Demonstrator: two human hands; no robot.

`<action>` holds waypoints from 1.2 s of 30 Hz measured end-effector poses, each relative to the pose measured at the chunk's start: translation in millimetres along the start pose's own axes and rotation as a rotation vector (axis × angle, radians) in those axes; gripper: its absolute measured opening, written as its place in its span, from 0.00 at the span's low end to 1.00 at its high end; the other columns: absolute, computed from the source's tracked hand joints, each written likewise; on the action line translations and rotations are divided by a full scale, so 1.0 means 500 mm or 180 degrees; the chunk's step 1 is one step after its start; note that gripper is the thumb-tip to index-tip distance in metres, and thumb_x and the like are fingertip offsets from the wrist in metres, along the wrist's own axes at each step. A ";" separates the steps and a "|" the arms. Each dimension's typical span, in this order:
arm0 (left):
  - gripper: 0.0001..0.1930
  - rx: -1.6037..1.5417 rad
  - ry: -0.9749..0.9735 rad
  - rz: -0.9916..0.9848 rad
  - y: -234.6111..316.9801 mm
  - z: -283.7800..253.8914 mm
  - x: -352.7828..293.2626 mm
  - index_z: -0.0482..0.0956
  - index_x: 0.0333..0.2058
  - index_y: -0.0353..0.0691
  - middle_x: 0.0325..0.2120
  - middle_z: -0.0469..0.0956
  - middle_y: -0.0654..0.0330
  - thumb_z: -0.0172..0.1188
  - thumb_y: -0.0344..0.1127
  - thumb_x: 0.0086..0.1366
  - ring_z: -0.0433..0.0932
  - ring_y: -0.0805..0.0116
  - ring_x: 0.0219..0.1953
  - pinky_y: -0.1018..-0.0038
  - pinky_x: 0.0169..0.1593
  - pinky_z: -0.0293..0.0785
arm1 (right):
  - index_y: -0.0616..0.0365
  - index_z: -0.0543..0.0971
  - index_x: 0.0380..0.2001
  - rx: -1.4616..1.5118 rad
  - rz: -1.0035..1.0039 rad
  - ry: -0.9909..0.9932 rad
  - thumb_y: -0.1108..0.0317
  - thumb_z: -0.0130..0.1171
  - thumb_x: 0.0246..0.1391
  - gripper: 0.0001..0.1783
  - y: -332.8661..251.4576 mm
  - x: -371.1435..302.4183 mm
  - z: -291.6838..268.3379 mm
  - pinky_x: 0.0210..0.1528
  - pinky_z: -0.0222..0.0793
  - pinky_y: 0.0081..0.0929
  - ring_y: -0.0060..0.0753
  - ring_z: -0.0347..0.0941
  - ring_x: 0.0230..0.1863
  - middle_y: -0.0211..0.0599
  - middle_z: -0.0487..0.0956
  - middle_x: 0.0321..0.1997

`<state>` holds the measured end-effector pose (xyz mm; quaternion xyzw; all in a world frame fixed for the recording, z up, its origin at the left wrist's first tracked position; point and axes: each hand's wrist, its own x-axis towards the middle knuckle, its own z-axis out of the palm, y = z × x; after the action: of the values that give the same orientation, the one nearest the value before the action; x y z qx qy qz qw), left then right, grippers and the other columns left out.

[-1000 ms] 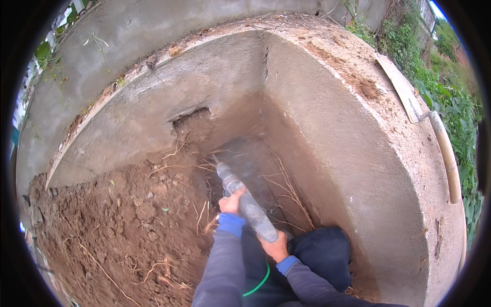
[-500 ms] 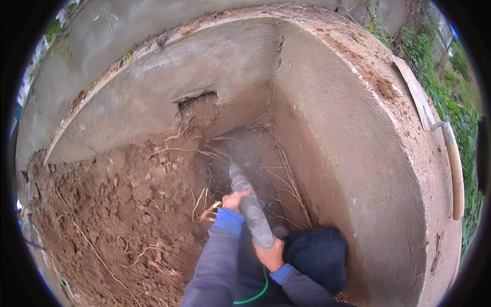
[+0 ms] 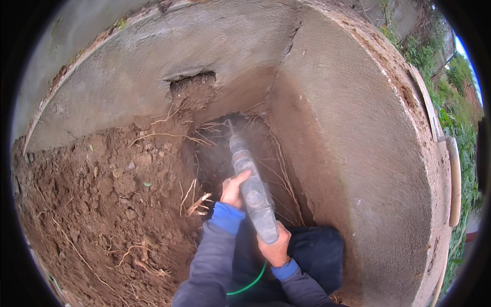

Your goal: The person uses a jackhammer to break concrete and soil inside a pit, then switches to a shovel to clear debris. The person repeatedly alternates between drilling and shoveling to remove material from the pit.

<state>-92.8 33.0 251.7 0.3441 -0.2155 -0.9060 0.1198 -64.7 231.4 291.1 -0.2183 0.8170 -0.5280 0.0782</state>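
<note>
A grey, dust-covered rotary hammer drill slants away from me, its bit aimed at the far corner of a dug pit. My left hand is closed round the left side of its body, thumb lying across the top. At the rear end, my right hand grips the handle. The bit's tip is blurred by dust, so I cannot tell whether it touches the pit wall. A green cord runs down from beneath the drill. Thin roots hang along the pit's right side.
Concrete walls meet in a cracked corner ahead and rise at my right. Heaped loose soil with roots lies at left. A broken hole opens in the far wall. A wooden-handled shovel rests on the right wall's top.
The view has shifted, and the drill sits slightly higher and more upright in it. Both hands keep their hold on the drill. Dust still hangs round the bit.
</note>
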 end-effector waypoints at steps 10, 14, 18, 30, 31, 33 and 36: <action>0.19 -0.0228 -0.0001 0.0190 -0.017 -0.033 0.020 0.81 0.49 0.41 0.43 0.84 0.57 0.68 0.42 0.62 0.82 0.60 0.46 0.62 0.54 0.77 | 0.63 0.81 0.31 -0.0297 0.0131 -0.0460 0.73 0.68 0.43 0.10 -0.139 0.082 -0.053 0.33 0.77 0.40 0.56 0.83 0.33 0.53 0.82 0.27; 0.17 -0.0481 0.0107 -0.0214 -0.017 -0.016 0.013 0.80 0.50 0.44 0.44 0.83 0.59 0.65 0.43 0.66 0.81 0.61 0.48 0.59 0.56 0.76 | 0.64 0.84 0.36 -0.0894 0.0126 -0.1064 0.69 0.70 0.47 0.13 -0.196 0.157 -0.082 0.39 0.79 0.36 0.46 0.87 0.38 0.51 0.85 0.31; 0.17 -0.0292 0.0136 -0.0433 -0.024 -0.004 0.021 0.78 0.50 0.43 0.46 0.82 0.59 0.62 0.46 0.69 0.79 0.60 0.51 0.58 0.59 0.74 | 0.65 0.84 0.33 -0.1044 0.0853 -0.1523 0.62 0.71 0.46 0.17 -0.199 0.227 -0.082 0.38 0.78 0.40 0.53 0.85 0.37 0.55 0.83 0.28; 0.26 0.0908 0.0641 -0.0260 -0.022 -0.007 0.027 0.73 0.57 0.30 0.57 0.74 0.44 0.58 0.44 0.69 0.74 0.47 0.60 0.55 0.63 0.68 | 0.65 0.85 0.30 -0.0970 0.1330 -0.1114 0.55 0.68 0.41 0.22 -0.092 0.319 -0.065 0.43 0.78 0.44 0.58 0.84 0.40 0.58 0.85 0.33; 0.26 0.0927 0.0612 -0.0234 -0.022 -0.008 0.026 0.72 0.58 0.29 0.58 0.74 0.44 0.58 0.43 0.69 0.73 0.47 0.61 0.54 0.63 0.69 | 0.65 0.85 0.30 -0.0780 0.1509 -0.1115 0.55 0.69 0.41 0.22 -0.088 0.323 -0.067 0.42 0.78 0.43 0.56 0.84 0.39 0.57 0.85 0.32; 0.27 0.0943 0.0502 -0.0113 -0.026 -0.014 0.025 0.72 0.59 0.28 0.59 0.73 0.43 0.58 0.42 0.68 0.73 0.46 0.62 0.54 0.61 0.70 | 0.66 0.85 0.30 -0.0322 0.1822 -0.1048 0.54 0.70 0.41 0.22 -0.080 0.333 -0.070 0.42 0.78 0.42 0.52 0.85 0.38 0.56 0.85 0.32; 0.22 0.1115 0.0602 0.0063 -0.034 -0.032 0.032 0.75 0.55 0.28 0.55 0.76 0.43 0.57 0.39 0.69 0.76 0.45 0.58 0.54 0.58 0.74 | 0.65 0.86 0.34 0.0166 0.2070 -0.0843 0.67 0.72 0.49 0.12 -0.073 0.342 -0.061 0.23 0.69 0.27 0.23 0.75 0.20 0.31 0.81 0.22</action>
<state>-95.1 37.2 223.9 0.4412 -0.3611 -0.8170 0.0868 -218.3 168.8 354.6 -0.0113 0.8128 -0.4632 0.3531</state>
